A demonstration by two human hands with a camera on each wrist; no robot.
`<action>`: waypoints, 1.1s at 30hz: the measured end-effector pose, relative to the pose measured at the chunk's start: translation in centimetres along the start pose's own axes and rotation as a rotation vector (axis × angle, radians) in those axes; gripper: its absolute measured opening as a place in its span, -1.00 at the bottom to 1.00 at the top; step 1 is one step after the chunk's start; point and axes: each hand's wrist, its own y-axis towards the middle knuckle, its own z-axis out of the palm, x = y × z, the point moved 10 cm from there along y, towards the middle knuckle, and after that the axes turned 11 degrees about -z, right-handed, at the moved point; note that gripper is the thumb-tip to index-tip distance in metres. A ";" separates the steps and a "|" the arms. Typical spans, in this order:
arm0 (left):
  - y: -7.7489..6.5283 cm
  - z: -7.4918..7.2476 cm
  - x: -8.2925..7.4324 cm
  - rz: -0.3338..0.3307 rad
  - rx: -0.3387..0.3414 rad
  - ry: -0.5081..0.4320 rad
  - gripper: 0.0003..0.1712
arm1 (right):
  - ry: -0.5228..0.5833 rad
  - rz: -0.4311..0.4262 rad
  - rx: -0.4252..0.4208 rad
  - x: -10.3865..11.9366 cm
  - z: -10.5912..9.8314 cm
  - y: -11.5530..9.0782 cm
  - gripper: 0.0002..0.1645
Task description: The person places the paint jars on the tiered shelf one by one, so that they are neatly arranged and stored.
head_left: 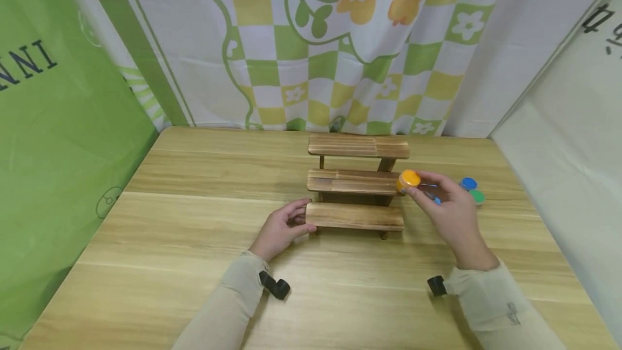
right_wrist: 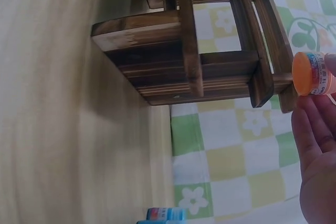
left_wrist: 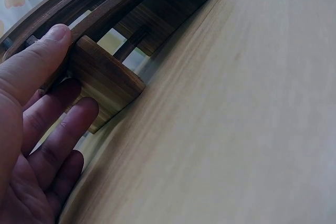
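With fingers and thumb of the right hand, pinches an orange jar by its side. Holds it in the air at the right end of the shelf; in the head view, overlaps the end of the middle step with it. Cannot tell of any contact with the wood. With the left hand, grips the left end of the lowest step, thumb at the front edge, other fingers curved behind. Beyond the right hand, has a blue jar and a green jar close together on the table. Faces a checked curtain past the far edge, with green cloth to the left. Wears pale sleeves, with a black mount at each wrist.
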 end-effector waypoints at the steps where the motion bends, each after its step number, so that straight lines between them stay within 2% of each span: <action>1: 0.0 0.0 0.0 0.002 0.000 -0.001 -0.22 | -0.007 0.003 0.007 0.1 0.1 0.2 -0.58; 13: 0.0 0.1 0.0 0.008 0.001 -0.002 -0.22 | -0.021 -0.043 0.025 1.2 1.4 2.7 -0.58; 33: 0.1 0.0 0.1 0.022 0.008 -0.008 -0.20 | -0.063 -0.147 0.065 2.3 3.4 5.0 -0.61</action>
